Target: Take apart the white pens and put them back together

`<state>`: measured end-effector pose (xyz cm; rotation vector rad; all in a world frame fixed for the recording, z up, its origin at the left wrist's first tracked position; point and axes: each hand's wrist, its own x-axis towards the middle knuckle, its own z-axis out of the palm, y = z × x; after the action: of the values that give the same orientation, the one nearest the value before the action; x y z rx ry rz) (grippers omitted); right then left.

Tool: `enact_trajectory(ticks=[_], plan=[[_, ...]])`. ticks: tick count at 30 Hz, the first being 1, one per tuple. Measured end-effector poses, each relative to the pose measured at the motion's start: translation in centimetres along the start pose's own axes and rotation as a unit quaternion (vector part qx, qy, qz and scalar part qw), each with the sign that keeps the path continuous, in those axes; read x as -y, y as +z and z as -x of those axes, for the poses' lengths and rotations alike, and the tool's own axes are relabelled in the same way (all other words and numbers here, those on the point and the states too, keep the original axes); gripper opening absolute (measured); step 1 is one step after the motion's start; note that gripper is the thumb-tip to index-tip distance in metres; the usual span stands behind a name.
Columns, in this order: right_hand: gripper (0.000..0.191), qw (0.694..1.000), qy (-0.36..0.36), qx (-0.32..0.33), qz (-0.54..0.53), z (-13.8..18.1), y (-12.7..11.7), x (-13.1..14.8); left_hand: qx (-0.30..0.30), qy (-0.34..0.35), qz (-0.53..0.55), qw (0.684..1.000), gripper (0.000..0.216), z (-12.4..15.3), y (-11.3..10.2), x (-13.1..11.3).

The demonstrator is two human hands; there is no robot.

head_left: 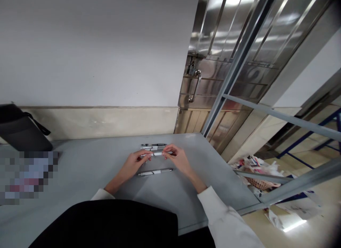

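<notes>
Between my two hands is a white pen [157, 154], held level just above the table. The fingertips of my left hand [135, 162] pinch its left end, and those of my right hand [177, 157] pinch its right end. Close in front of me, another white pen [155, 172] with a dark tip lies on the grey table [101, 159]. Beyond my fingers rest a white pen [153, 147] and a dark pen [157, 145], side by side. My fingers cover parts of the held pen and of the pens behind it.
A dark bag [23, 127] with a strap stands at the table's left, behind a blurred-out item [29, 177]. A metal post [234, 74] rises at the far right corner. Past the right edge, a basket [261, 183] of clutter sits low, near a steel door [207, 77].
</notes>
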<state>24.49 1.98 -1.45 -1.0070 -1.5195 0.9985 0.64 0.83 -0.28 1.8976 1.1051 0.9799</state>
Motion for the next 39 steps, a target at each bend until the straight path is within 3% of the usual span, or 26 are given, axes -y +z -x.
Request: enact_trajectory(ticks=[18, 33, 39], plan=[[0.015, 0.997, -0.059, 0.000, 0.043, 0.8, 0.0, 1.2, 0.012, -0.015, 0.048, 0.999, 0.040, 0.1, 0.0, -0.3], [0.030, 0.999, 0.002, 0.029, 0.016, 0.6, 0.3, 0.6, -0.005, -0.034, 0.050, 0.998, 0.043, -0.1, 0.1, 0.7], [0.028, 1.000, -0.007, 0.019, 0.011, 0.4, -0.1, 1.1, -0.024, -0.045, 0.046, 0.998, 0.043, 0.0, 0.1, 0.8]])
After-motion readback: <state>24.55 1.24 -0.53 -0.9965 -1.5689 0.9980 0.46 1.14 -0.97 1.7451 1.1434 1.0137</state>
